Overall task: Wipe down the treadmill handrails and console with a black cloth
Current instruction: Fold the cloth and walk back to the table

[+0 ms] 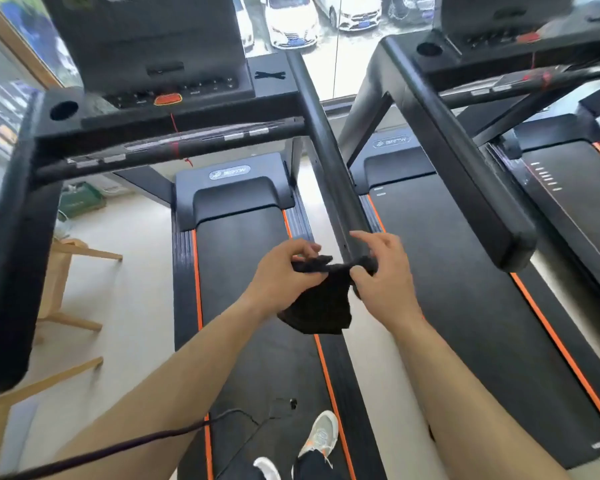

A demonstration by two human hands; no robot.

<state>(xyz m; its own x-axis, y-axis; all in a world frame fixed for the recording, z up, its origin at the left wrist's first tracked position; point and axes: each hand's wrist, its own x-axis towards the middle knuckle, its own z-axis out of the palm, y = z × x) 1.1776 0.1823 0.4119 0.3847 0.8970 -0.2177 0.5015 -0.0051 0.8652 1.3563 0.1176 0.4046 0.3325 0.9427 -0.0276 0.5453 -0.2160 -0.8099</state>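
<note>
I stand on a black treadmill with an orange-edged belt [243, 258]. A black cloth [321, 303] hangs between my hands at chest height. My left hand [284, 271] pinches its top left corner, my right hand [378, 271] pinches its top right corner. Both hands are just below the near end of the right handrail [326, 154], and the right hand's fingertips are close to that end. The left handrail [18, 244] runs down the left side. The console [160, 64] with an orange button [168, 99] sits ahead, above a front crossbar [174, 148].
A second treadmill [465, 188] stands close on the right, its handrail parallel to mine. A dark cable [146, 441] crosses below my left forearm. A wooden chair [70, 282] and a green basket [80, 199] are on the floor at left. Windows with parked cars are behind.
</note>
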